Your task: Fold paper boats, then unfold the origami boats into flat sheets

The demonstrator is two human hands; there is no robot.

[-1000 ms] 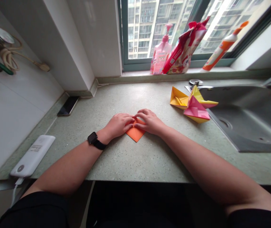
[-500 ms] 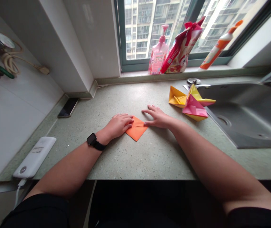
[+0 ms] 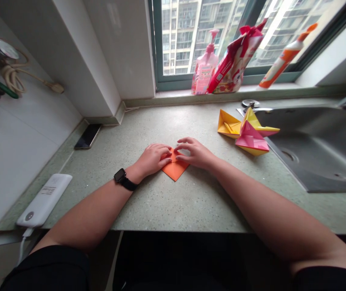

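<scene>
From where I stand, the folded orange paper (image 3: 175, 169) lies flat on the bench (image 3: 176, 206), well to the left of the sink (image 3: 327, 149), one corner pointing at the person. Both hands are at it, close to each other. The left hand (image 3: 153, 157), a dark watch (image 3: 120, 176) on its wrist, lies over the side farther from the sink; whether it pinches the sheet or merely presses it, I can't tell. The right hand (image 3: 199, 153) arches over the side nearer the sink, thumb and forefinger parted, and I can't make out how firmly its fingertips touch.

Just beside the sink's left edge sit three folded paper pieces, an orange-yellow one (image 3: 229, 123), a yellow one (image 3: 253, 119) and a pink one (image 3: 252, 139), bunched together. A phone (image 3: 88, 136) lies far left of the sink.
</scene>
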